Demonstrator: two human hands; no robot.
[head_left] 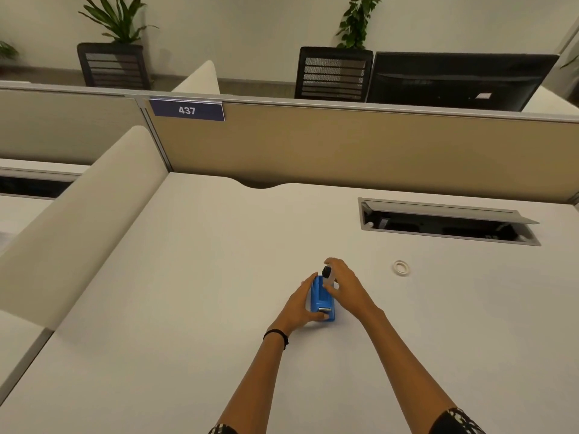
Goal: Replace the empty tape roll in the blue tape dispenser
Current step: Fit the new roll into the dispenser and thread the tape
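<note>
Head view, white desk (pixel 219 277), tan cubicle partition (pixel 344 145), potted plants (pixel 116 20)

right hand (pixel 344 285) covers dispenser's (pixel 322 303) far end | black-cored roll (pixel 326 272) mostly hidden | forearms cut off at bottom edge

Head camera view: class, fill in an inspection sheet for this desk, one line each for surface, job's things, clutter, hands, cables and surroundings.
Surface: pale desk, mostly bare.
Job's things: blue tape dispenser near the middle; tape roll on a black hub held over its far end; a thin white ring, probably the empty core, lying flat to the right.
Clutter: nothing seen.
Hands: left hand steadies the dispenser; right hand grips the roll and hub.
Cables: none visible; open cable hatch at the back right.
Surroundings: beige partition tagged 437, monitor, two mesh chairs, plants.
</note>
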